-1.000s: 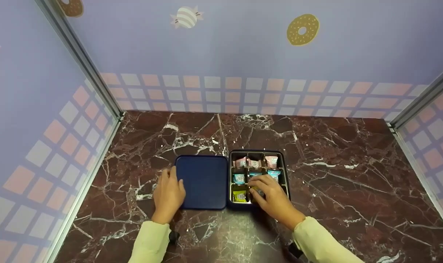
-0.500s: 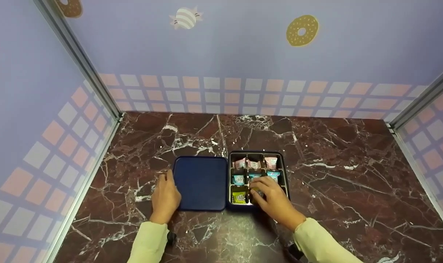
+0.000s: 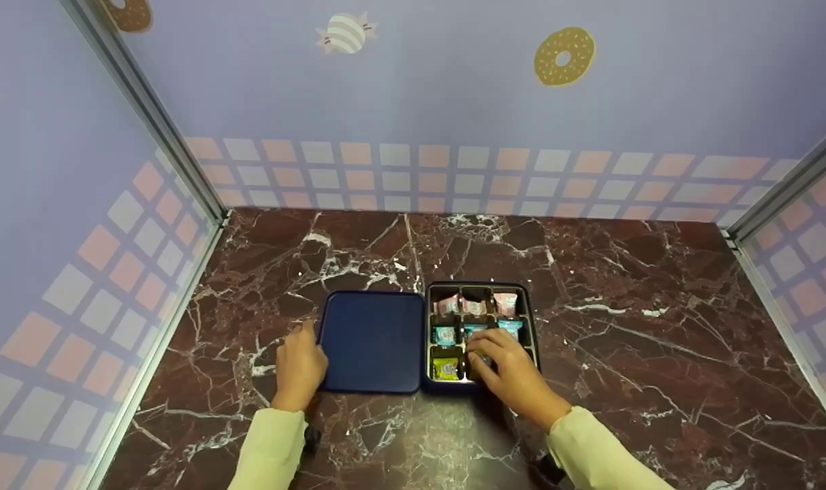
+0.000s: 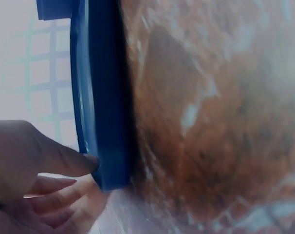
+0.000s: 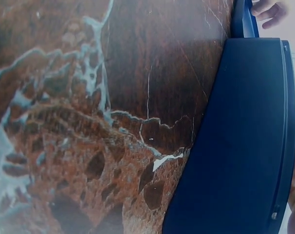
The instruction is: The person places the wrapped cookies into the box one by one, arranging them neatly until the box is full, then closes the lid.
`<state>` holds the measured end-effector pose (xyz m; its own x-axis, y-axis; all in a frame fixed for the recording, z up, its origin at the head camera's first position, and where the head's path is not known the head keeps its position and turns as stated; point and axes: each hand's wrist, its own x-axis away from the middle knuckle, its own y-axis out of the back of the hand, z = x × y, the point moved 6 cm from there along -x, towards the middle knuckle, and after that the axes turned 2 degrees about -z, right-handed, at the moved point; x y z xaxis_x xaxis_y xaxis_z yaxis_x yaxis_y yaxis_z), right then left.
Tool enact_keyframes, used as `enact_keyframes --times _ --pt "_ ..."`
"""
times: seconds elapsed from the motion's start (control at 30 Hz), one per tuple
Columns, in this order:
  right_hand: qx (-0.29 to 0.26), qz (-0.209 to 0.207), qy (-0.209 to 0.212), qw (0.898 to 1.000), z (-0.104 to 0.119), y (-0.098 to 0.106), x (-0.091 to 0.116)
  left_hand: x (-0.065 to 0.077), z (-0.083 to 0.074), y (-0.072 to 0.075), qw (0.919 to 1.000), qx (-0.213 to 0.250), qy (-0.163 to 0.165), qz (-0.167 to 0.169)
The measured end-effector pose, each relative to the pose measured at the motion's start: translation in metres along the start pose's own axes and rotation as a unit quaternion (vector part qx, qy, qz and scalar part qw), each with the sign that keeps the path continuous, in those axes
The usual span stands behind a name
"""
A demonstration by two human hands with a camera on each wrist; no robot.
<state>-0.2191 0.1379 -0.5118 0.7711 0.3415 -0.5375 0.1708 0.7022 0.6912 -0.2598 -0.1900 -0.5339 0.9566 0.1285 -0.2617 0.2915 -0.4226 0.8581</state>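
Note:
My right hand (image 3: 511, 367) reaches into the front row of a dark blue box (image 3: 534, 309) split into several compartments. Its thumb and fingers curl round a wrapped candy (image 3: 486, 358) in the middle front compartment, mostly hidden by the hand. A yellow-green candy (image 3: 445, 368) lies just left of it. Blue candies (image 3: 445, 335) sit in the middle row and pink ones (image 3: 506, 302) in the back row. My left hand (image 3: 300, 364) rests at the left edge of the blue lid (image 3: 372, 340); in the left wrist view the thumb (image 4: 84, 163) touches the lid's rim.
The lid lies flat against the box's left side on a dark red marbled table (image 3: 624, 340). A patterned back wall (image 3: 413, 102) and side panels (image 3: 99, 272) enclose the table. In the right wrist view the box's outer side (image 5: 230, 146) hides its contents.
My left hand has slid a little to the left, its thumb drawing back off the lid's top to the edge. The right hand stays in the same compartment with slight finger movement.

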Motion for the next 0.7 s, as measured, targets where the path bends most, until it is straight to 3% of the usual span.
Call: enact_keyframes --times 0.27,0.7 --pt "-0.007 -0.002 0.004 1.0 0.001 0.0 0.002 -0.003 0.0 0.002 0.9997 0.006 -0.022 -0.013" --pt "-0.007 -0.004 -0.005 1.0 0.001 0.002 0.001 -0.004 0.002 0.026 0.9995 0.025 0.004 -0.02"
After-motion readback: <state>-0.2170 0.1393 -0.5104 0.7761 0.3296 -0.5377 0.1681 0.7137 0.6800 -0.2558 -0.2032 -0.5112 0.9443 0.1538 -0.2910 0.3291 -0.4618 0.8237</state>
